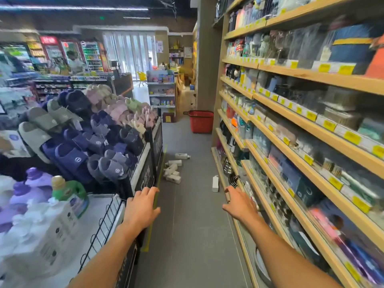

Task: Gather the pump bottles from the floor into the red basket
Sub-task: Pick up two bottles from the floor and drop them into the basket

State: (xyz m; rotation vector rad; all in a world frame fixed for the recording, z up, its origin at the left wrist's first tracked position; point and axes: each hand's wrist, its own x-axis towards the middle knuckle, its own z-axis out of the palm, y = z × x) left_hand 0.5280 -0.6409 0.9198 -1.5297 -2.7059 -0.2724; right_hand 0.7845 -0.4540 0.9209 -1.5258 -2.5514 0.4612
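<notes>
Several white pump bottles lie on the grey aisle floor ahead: a cluster [172, 173] by the left display's base, one [182, 156] a little farther on, and one [215, 183] near the right shelf's foot. The red basket [201, 121] stands on the floor farther down the aisle, against the right shelving. My left hand [142, 206] and my right hand [240, 202] are both stretched forward over the floor, fingers relaxed, holding nothing, well short of the bottles.
A slipper display [99, 129] with a black base flanks the aisle's left side; detergent bottles [68, 192] stand on a white wire-edged rack nearer me. Wooden shelves [301, 125] of packaged goods line the right. A small shelf unit [162, 94] stands at the aisle's end.
</notes>
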